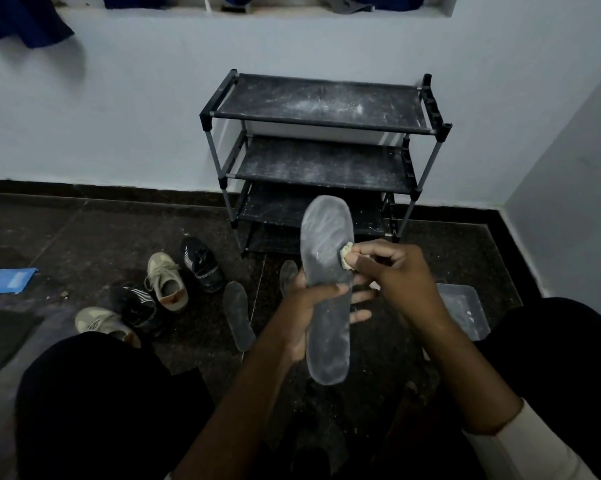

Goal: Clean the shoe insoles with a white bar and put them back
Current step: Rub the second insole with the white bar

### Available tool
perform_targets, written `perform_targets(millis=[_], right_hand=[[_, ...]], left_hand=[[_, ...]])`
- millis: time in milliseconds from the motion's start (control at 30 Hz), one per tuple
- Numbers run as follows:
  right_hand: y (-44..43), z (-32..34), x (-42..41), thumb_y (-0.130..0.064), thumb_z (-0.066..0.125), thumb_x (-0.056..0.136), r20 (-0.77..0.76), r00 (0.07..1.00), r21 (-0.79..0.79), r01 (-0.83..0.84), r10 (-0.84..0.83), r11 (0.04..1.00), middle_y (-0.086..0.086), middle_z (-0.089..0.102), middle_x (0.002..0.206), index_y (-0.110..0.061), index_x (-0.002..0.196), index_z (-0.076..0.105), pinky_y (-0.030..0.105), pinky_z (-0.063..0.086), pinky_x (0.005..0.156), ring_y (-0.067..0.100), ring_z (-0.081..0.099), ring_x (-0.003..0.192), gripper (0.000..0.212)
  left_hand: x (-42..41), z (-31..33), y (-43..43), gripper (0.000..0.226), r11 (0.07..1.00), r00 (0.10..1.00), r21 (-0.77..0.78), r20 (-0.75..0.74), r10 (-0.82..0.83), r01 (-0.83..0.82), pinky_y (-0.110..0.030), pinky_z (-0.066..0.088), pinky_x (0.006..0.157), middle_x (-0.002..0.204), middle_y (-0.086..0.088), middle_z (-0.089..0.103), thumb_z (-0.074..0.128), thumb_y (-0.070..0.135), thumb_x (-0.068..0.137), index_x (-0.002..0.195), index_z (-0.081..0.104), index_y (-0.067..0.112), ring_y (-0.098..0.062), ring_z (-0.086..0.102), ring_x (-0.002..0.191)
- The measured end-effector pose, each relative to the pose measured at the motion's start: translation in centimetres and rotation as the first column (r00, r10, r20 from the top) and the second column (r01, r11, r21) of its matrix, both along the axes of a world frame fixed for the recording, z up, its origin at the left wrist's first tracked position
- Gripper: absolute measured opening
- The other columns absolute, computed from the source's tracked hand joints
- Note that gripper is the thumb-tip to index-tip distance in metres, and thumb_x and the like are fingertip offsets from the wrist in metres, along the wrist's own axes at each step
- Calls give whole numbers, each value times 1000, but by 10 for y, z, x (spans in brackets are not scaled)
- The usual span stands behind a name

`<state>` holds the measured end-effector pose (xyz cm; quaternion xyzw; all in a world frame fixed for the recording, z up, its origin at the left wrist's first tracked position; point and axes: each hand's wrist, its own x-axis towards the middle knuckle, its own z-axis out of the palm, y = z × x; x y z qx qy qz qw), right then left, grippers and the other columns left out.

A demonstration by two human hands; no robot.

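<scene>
Over the knees (94, 403), left hand (302, 313) clasps insole (327, 244), right hand (396, 271) pinches a tiny white bar (346, 258): hard rubbing could crumble it.

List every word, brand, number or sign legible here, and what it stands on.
No text is legible.
Farther black white-striped sneaker: pale lettering on its side, too blurred to read.
Blue flat sheet: lighter patch, nothing readable.
Grey foam insole and whitish bar: no markings visible.
</scene>
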<state>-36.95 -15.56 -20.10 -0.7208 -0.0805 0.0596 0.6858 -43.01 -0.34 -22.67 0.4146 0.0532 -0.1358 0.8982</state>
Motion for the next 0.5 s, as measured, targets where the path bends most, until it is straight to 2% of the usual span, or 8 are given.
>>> perform_targets(millis=[67, 133, 200, 267, 400, 500], right_hand=[[1, 0, -1, -10, 77, 88, 24, 999, -19, -36, 37, 999, 7, 76, 95, -11, 93, 80, 32, 60, 71, 22, 74, 79, 6], [2, -1, -2, -12, 77, 89, 114, 993, -96, -19, 30, 995, 2, 74, 98, -14, 94, 80, 30, 60, 79, 18, 74, 86, 6], [-1, -1, -2, -14, 75, 90, 275, 960, -210, 106, -45, 972, -4, 71, 99, -17, 95, 79, 23, 55, 82, 8, 69, 92, 7], [-4, 2, -2, -14, 73, 92, 419, 906, -273, 194, -65, 942, -8, 69, 97, -17, 97, 77, 23, 54, 79, 6, 67, 89, 7], [0, -1, -6, -7, 72, 91, 538, 828, -436, 110, 161, 893, -5, 65, 97, -15, 103, 76, 21, 53, 77, 4, 63, 89, 15], [4, -9, -8, -1, 69, 90, 546, 766, -591, 64, 340, 804, -2, 58, 103, -11, 104, 75, 24, 54, 76, 7, 60, 89, 19]], left_hand=[[1, 1, 2, 47, 999, 998, 16, -49, 31, -30, -69, 45, 104, 130, -32, 64, 61, 1, 90, 136, 57, 7, -51, 62, 120], [2, 2, 5, 43, 998, 996, 37, -67, 53, -51, -64, 52, 99, 129, -30, 65, 56, -3, 97, 139, 53, 1, -52, 64, 118], [1, 1, 6, 40, 996, 997, 68, -54, 57, -53, -60, 55, 97, 130, -26, 66, 47, -7, 100, 139, 52, 1, -51, 65, 116], [1, 2, 6, 39, 993, 997, 103, -47, 67, -62, -55, 59, 92, 132, -21, 67, 44, -9, 101, 136, 54, 4, -48, 68, 112], [1, 4, 5, 46, 990, 991, 110, -91, 101, -91, -44, 64, 72, 129, -29, 64, 48, -11, 100, 145, 46, 0, -43, 74, 99], [1, 6, 5, 41, 987, 992, 128, -78, 103, -92, -38, 61, 60, 100, -21, 70, 43, -15, 99, 140, 48, -8, -29, 76, 77]])
